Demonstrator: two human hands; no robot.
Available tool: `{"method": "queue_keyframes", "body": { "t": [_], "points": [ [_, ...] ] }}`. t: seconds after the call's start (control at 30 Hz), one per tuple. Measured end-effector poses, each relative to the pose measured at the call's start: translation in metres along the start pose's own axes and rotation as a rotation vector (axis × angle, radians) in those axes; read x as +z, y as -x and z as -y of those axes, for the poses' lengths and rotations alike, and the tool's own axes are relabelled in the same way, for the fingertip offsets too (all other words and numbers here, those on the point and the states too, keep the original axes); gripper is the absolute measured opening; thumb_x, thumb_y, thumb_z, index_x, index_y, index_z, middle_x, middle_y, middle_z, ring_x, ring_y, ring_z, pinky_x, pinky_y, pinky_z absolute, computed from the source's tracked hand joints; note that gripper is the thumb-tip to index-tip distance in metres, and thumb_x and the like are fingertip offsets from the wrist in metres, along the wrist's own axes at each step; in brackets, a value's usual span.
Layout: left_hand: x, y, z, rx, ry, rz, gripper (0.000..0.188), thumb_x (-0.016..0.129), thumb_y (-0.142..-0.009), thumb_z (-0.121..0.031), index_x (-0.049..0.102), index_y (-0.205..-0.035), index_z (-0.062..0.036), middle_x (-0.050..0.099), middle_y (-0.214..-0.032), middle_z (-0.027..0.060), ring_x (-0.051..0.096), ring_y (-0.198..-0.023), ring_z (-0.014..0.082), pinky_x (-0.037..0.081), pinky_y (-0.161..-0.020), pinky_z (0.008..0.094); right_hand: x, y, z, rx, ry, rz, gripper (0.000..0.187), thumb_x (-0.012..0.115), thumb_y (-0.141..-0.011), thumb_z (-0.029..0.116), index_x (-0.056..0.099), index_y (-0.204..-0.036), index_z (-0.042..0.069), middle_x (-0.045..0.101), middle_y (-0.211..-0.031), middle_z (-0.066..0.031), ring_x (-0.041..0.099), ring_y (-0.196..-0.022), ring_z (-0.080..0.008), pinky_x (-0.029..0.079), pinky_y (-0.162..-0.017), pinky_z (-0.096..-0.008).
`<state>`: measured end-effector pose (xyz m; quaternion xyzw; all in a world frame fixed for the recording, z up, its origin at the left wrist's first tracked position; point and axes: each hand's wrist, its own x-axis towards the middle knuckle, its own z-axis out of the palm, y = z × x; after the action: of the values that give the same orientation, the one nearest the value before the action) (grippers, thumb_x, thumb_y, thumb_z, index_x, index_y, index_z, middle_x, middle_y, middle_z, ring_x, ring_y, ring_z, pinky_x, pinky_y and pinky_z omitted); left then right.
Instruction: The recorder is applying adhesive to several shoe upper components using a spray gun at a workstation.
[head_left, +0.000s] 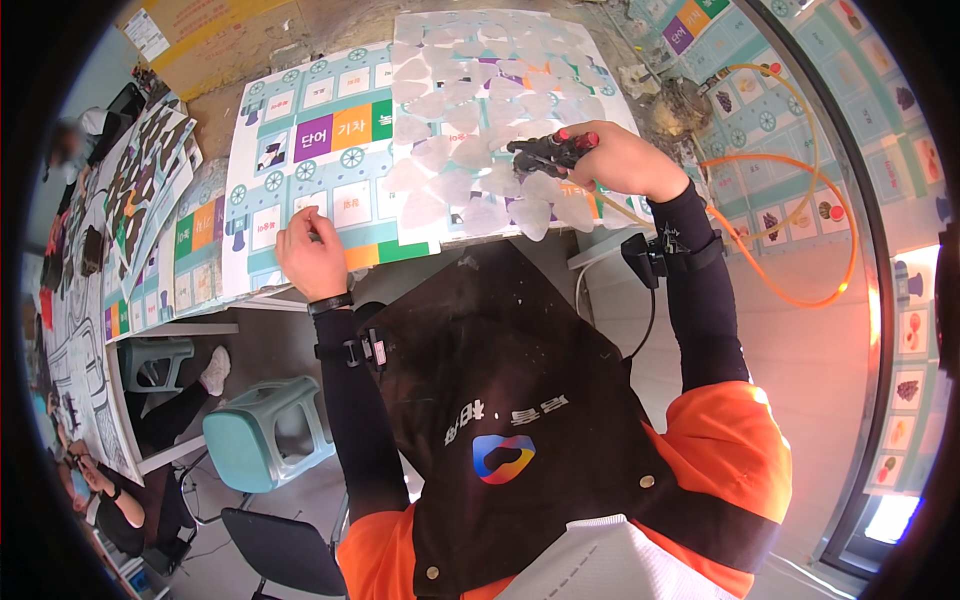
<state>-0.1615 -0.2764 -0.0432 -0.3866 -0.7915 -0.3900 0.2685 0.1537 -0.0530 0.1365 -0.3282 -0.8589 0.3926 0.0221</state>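
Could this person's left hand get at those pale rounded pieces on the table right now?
Probably yes. The left hand looks empty, near the front edge of the wheel-patterned printed sheet, and nothing visible stands between it and the nearest pale rounded pieces.

Orange sleeves (728,440), black arm covers (706,320), dark apron (500,345), multicoloured emblem (487,460), brass-coloured snaps (647,482)

on the table (345,25), pieces (472,152) lie right of a sheet (318,175), left of a hose (853,240).

Bright overall, white glare (891,517) at lower right, edges bending into black
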Motion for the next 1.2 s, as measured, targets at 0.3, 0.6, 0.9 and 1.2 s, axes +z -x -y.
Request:
{"method": "queue_keyframes", "body": {
  "t": [0.3, 0.6, 0.9, 1.2],
  "points": [
    [0.002, 0.000, -0.001, 0.001, 0.008, -0.003, 0.009, 0.064, -0.088, -0.010, 0.071, -0.094, -0.0066, 0.067, -0.076, 0.0068, 0.060, -0.074, 0.0291, 0.048, -0.071, 0.0427, -0.010, 0.005, -0.009, 0.032, 0.179, -0.047, 0.036, 0.064, -0.074, 0.012, 0.070, -0.108, 0.002, 0.064, -0.075, -0.0165, 0.057, -0.067, -0.0280, 0.047, -0.066, -0.0393],
    [0.000, -0.001, -0.002, 0.003, -0.008, -0.007, 0.009, 0.064, -0.088, -0.010, 0.071, -0.093, -0.0070, 0.067, -0.077, 0.0067, 0.060, -0.074, 0.0291, 0.048, -0.071, 0.0427, 0.006, 0.031, 0.031, -0.003, 0.083, 0.085, 0.025, 0.064, -0.076, 0.009, 0.064, -0.101, 0.004, 0.056, -0.073, -0.0080, 0.052, -0.067, -0.0181, 0.042, -0.064, -0.0344],
    [0.001, 0.000, -0.001, -0.006, -0.002, -0.003, 0.010, 0.063, -0.088, -0.010, 0.071, -0.093, -0.0072, 0.067, -0.076, 0.0063, 0.060, -0.075, 0.0294, 0.047, -0.073, 0.0427, 0.027, 0.020, 0.026, -0.152, 0.129, 0.109, 0.028, 0.061, -0.071, 0.011, 0.058, -0.096, 0.001, 0.056, -0.076, -0.0198, 0.047, -0.072, -0.0386, 0.042, -0.068, -0.0442],
    [0.000, -0.001, 0.000, -0.002, 0.002, -0.002, 0.010, 0.064, -0.088, -0.010, 0.071, -0.093, -0.0075, 0.068, -0.077, 0.0063, 0.060, -0.075, 0.0293, 0.047, -0.073, 0.0427, 0.023, 0.026, 0.017, -0.115, 0.202, 0.045, 0.030, 0.060, -0.071, 0.012, 0.060, -0.099, 0.002, 0.058, -0.080, -0.0217, 0.051, -0.074, -0.0392, 0.044, -0.069, -0.0435]
  ]
}}
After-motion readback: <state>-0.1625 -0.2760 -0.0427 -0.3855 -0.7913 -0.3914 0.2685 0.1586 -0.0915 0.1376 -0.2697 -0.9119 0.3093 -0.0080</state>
